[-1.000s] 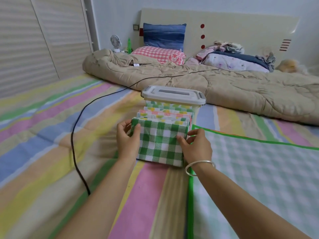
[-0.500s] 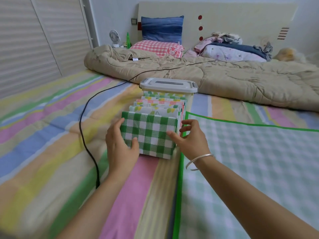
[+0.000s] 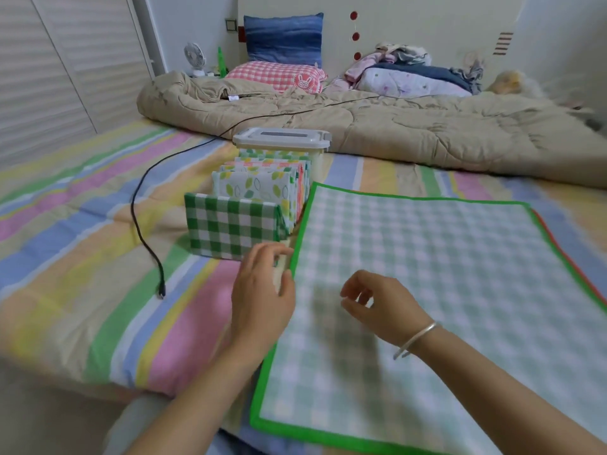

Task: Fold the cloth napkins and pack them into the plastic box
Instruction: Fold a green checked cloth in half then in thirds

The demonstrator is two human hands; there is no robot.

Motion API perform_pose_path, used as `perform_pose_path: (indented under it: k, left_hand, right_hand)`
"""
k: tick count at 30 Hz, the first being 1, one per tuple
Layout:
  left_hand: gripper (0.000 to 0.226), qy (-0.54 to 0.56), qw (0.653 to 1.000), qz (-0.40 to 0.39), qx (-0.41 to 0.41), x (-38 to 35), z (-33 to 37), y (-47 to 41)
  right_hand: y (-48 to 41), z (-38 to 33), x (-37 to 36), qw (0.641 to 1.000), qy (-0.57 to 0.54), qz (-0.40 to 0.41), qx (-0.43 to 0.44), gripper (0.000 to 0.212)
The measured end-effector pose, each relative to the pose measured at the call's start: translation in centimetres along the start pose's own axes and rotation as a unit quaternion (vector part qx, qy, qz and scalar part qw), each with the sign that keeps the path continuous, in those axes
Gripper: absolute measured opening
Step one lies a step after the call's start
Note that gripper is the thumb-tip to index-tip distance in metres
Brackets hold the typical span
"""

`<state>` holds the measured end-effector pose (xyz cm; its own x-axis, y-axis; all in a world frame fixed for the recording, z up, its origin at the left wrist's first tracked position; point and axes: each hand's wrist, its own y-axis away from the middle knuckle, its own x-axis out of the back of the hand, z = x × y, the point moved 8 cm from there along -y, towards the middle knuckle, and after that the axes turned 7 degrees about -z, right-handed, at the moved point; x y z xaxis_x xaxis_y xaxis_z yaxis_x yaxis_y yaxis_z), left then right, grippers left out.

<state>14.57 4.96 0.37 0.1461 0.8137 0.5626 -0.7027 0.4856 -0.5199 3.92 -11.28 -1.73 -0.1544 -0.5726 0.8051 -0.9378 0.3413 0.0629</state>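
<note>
Striped bedsheet (image 3: 82,257) bears folded napkins (image 3: 230,224), plastic box (image 3: 281,139), black cable (image 3: 141,211); left hand (image 3: 262,300) and right hand (image 3: 381,307) hover, grips slack, empty.

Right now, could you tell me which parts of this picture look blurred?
Head view: the left hand and right hand are motion-smeared, as is the right margin; the folded green napkin is fairly sharp; soft light, faint shadows.

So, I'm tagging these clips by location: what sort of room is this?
Most likely a bedroom: a bed with a striped sheet, a rumpled beige quilt across it, and a blue pillow leaning against the headboard.
</note>
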Motion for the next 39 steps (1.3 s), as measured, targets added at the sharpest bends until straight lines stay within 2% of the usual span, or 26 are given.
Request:
perform_pose_path:
  k: [2,4,6,7,9,12,14,17,20,22,24,27,30,32,33,35,37,39]
  left_hand:
    - [0.019,0.027,0.99,-0.132,-0.034,-2.8,3.4,1.0]
    - [0.014,0.052,0.954,-0.29,-0.053,-6.2,6.3,3.0]
    - [0.012,0.035,0.911,-0.401,-0.087,-8.8,8.8,5.4]
    - [0.02,0.017,0.891,-0.441,-0.105,-9.7,9.7,6.5]
    - [0.048,-0.036,0.854,-0.504,-0.124,-11.0,10.8,8.6]
    - [0.088,-0.13,0.81,-0.55,-0.156,-11.3,11.5,10.4]
    - [0.094,-0.158,0.795,-0.559,-0.174,-11.2,11.8,10.9]
    - [0.083,-0.142,0.799,-0.563,-0.158,-11.1,11.8,10.3]
    - [0.061,-0.078,0.802,-0.584,-0.095,-11.1,11.4,9.1]
    - [0.034,-0.053,0.797,-0.597,-0.07,-11.0,11.0,8.5]
    - [0.024,-0.071,0.784,-0.614,-0.063,-10.9,10.9,8.4]
    - [0.024,-0.083,0.751,-0.651,-0.072,-10.4,12.0,8.5]
    - [0.036,-0.086,0.71,-0.695,-0.075,-9.7,13.9,8.3]
    - [0.04,-0.107,0.702,-0.7,-0.07,-9.3,14.9,7.2]
    - [0.04,-0.126,0.712,-0.687,-0.069,-9.2,15.2,6.2]
    - [0.033,-0.183,0.756,-0.622,-0.088,-9.5,15.6,3.6]
    - [0.026,-0.263,0.811,-0.51,-0.111,-9.8,16.0,0.6]
    - [0.025,-0.326,0.851,-0.392,-0.123,-10.1,16.3,-1.4]
  right_hand:
    - [2.7,1.9,0.3,0.998,0.049,-0.03,-0.011,0.023]
    - [5.5,3.8,0.8,0.994,0.093,-0.055,-0.02,0.021]
    - [8.2,5.6,1.6,0.992,0.116,-0.054,-0.013,0.016]
    - [9.6,6.3,2.1,0.992,0.117,-0.049,0.0,0.023]
    - [12.3,7.6,2.7,0.992,0.108,-0.064,0.03,0.055]
    - [15.5,9.2,2.5,0.981,0.143,-0.116,0.057,0.089]
    - [16.6,9.9,2.3,0.975,0.158,-0.143,0.055,0.097]
    - [17.3,9.8,3.0,0.984,0.104,-0.136,0.04,0.092]
    - [17.6,9.5,4.3,0.992,0.073,-0.099,0.033,0.047]
    - [17.7,9.5,5.2,0.994,0.092,-0.052,0.018,0.019]
    - [17.9,9.2,5.6,0.989,0.14,-0.039,-0.004,0.011]
    - [18.3,8.2,5.8,0.98,0.18,-0.086,-0.009,0.014]
    - [18.6,7.2,6.9,0.974,0.14,-0.176,-0.028,0.011]
    - [18.2,7.0,7.9,0.968,0.107,-0.222,-0.053,0.015]
    - [17.6,7.1,8.6,0.968,0.107,-0.219,-0.06,0.016]
    - [15.6,7.7,10.6,0.976,0.145,-0.153,-0.062,0.015]
    - [13.2,8.7,12.5,0.973,0.211,-0.064,-0.063,0.016]
    - [11.2,9.9,13.6,0.963,0.258,0.003,-0.075,0.017]
